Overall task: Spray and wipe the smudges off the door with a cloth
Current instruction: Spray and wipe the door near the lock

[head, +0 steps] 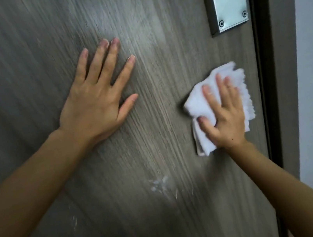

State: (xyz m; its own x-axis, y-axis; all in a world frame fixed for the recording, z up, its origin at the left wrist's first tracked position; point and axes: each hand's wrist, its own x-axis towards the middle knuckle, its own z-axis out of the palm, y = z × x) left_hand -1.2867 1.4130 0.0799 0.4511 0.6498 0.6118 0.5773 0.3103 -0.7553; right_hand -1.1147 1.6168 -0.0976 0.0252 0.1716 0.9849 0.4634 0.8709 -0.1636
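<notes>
Right hand [224, 113] presses white cloth [196, 101] flat on door [157, 26]; left hand [95, 99] spread alongside.

Your left hand [95, 101] lies flat against the door [19, 58], fingers straight and spread, thumb out to the right, forearm reaching up from the lower left. Your right hand [223, 116] presses the cloth [196, 101] to the door with straight fingers pointing up, thumb out to the left, bare forearm coming in from the lower right.
</notes>
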